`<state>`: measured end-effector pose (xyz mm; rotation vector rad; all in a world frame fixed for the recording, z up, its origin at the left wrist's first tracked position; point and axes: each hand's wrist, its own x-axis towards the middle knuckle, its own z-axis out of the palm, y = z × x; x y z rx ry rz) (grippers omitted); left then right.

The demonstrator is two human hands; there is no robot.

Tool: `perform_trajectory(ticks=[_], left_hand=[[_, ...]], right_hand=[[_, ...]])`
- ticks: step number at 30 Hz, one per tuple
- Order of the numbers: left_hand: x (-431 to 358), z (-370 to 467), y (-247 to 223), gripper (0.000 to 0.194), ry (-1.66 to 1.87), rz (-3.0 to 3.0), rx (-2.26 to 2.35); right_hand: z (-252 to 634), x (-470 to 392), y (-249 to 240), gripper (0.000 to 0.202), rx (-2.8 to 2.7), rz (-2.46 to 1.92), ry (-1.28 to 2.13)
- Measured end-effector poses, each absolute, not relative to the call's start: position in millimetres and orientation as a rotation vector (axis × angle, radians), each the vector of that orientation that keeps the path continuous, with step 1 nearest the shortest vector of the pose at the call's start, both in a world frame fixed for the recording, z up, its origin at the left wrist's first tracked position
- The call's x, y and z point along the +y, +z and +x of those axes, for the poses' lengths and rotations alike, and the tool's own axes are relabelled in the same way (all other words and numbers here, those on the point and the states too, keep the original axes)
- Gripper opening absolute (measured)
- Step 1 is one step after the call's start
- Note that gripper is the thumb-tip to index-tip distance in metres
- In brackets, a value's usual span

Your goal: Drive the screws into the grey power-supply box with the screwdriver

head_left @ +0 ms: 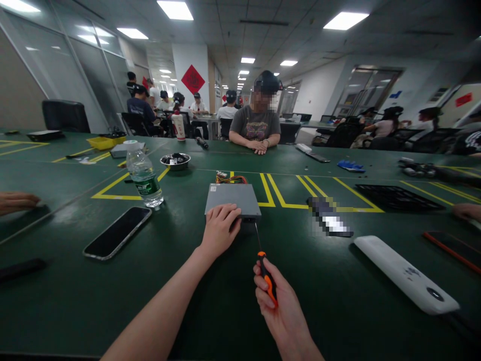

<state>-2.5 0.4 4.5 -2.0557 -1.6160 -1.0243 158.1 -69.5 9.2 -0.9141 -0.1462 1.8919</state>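
A grey metal computer power supply (235, 194) lies on the green table, its bundle of coloured wires (235, 179) coming out at the far side. My left hand (221, 226) grips its near left part, fingers over the top and thumb towards the front face. In my right hand (276, 291) is a screwdriver with an orange and black handle (267, 278), the fingers wrapped round it. Its thin shaft points up and away, and the tip is at the lower front edge of the power supply, near the right corner. Whether it touches a screw I cannot tell.
To the left are a phone (117, 233), a water bottle (144, 175) and a metal bowl (175, 161) of small parts. A white elongated device (406, 273) and another phone (332, 218) lie right. Across the table sits a person (255, 123); other people's hands show at both edges.
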Motion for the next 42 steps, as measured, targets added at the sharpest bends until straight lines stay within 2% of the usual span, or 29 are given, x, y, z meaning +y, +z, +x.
perform_trajectory(ticks=[10, 33, 39, 42], left_hand=[[1.2, -6.2, 3.3, 0.02, -1.043, -2.071, -1.607], [0.8, -8.0, 2.4, 0.019, -1.06, -2.07, -1.594], [1.3, -7.7, 2.3, 0.019, -1.071, -2.061, -1.576], [0.8, -7.6, 2.6, 0.019, -1.066, -2.063, -1.584]], right_hand=[[160.5, -67.5, 13.1, 0.015, -0.166, -0.928, 1.88], [156.5, -72.7, 14.6, 0.008, -0.117, -0.995, 1.822], [158.6, -71.1, 20.9, 0.021, -0.033, -0.93, 1.927], [158.5, -71.7, 22.2, 0.019, -0.036, -0.931, 1.92]])
